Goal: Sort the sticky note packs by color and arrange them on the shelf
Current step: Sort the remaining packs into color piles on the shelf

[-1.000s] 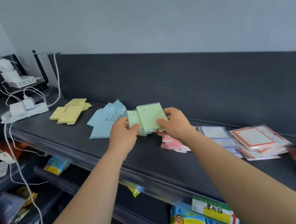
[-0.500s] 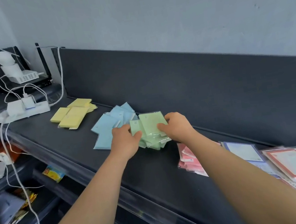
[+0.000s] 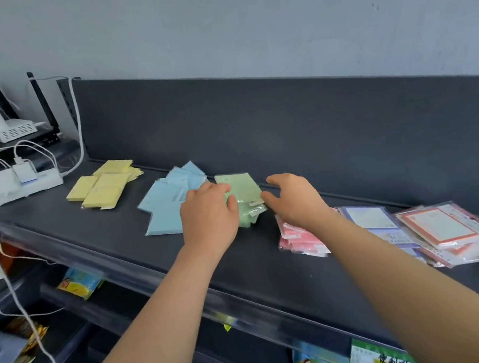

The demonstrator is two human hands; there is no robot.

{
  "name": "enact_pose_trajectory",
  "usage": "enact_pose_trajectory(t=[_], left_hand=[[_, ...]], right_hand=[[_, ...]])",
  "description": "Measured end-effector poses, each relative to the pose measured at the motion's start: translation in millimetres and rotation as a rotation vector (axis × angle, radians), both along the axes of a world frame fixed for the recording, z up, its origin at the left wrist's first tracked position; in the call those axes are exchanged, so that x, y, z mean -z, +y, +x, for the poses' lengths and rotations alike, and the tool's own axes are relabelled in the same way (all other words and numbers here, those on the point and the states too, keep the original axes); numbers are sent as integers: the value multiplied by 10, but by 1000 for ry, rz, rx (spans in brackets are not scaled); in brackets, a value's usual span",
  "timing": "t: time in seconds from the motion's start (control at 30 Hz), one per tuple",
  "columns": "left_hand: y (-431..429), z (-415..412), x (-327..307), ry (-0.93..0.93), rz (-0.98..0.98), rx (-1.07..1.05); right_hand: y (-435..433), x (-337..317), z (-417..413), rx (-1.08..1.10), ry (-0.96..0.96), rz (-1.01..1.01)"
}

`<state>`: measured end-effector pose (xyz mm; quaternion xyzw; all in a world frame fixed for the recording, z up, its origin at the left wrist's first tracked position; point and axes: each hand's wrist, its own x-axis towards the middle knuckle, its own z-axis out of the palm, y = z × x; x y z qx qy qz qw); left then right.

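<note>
Green packs [image 3: 240, 185] are stacked on the shelf [image 3: 246, 276], between the blue packs [image 3: 164, 208] and pink packs [image 3: 298, 241]. Yellow packs [image 3: 102, 184] are laid further left, near the power strip [image 3: 24, 185]. Left hand [image 3: 209, 217] is rested on the green stack's left side, fingers flat, grip not closed. Right hand [image 3: 294, 201] is held just right of the stack, grip open, nothing gripped. Contact with the stack cannot be told.

The green packs [image 3: 239, 190] are down on the shelf [image 3: 245, 267] now, not held up in both hands anymore. The right hand [image 3: 294, 201] lets go and hovers open beside them, and the left hand [image 3: 209, 214] just rests flat on their edge.
</note>
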<state>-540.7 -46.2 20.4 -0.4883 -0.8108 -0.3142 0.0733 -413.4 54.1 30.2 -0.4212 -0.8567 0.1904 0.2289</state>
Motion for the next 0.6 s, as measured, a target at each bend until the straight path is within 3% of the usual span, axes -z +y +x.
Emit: enact_pose_trajectory(t=[0.4,0.6], left_hand=[[63,1242,79,185,42,315],[175,2228,75,160,48,464]], right_hand=[[-324,138,1552,260,-118,123],[-440,186,2613,389,-158,140]])
